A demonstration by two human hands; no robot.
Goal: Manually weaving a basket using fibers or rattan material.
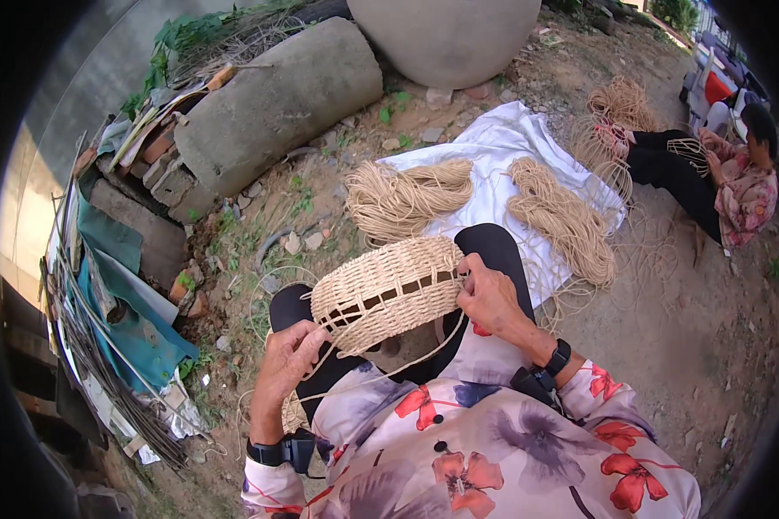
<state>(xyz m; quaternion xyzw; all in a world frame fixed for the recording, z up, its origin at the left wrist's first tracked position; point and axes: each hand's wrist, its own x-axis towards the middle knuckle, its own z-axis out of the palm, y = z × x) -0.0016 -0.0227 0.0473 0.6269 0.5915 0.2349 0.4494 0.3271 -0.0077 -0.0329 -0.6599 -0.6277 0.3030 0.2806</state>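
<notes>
A woven straw basket (388,281) lies on its side across my lap, with an open-weave gap running along its middle. My left hand (290,356) pinches a strand of straw cord at the basket's lower left corner. At the right end, my right hand (492,294) grips the basket's edge, fingers curled over it. A loose length of cord (407,367) loops below the basket between my two hands. Dark trousers show under the basket on both sides.
Two bundles of straw cord (411,195) (563,221) lie on a white sheet (502,143) ahead. A seated person (744,186) handles cord at the right. Concrete cylinder (281,104), large round vessel (448,35) and rubble stand behind; rods and blue-green sheeting (117,285) lie left.
</notes>
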